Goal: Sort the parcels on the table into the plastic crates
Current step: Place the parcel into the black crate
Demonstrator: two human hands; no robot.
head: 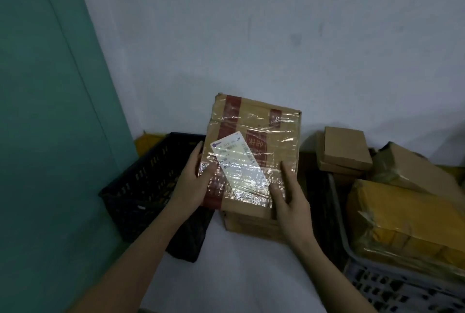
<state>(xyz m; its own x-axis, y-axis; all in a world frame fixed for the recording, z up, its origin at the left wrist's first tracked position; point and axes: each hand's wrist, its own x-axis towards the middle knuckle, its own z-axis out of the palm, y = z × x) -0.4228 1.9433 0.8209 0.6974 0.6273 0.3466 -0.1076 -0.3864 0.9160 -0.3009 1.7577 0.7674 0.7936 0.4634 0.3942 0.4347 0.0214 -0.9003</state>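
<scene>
While both hands grip its sides, parcel (254, 151) (taped) sits between.

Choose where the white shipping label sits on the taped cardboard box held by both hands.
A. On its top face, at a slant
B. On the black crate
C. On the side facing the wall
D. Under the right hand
A: the white shipping label lies slanted under clear tape on the top face of the taped cardboard box, between the left hand and the right hand.
</scene>
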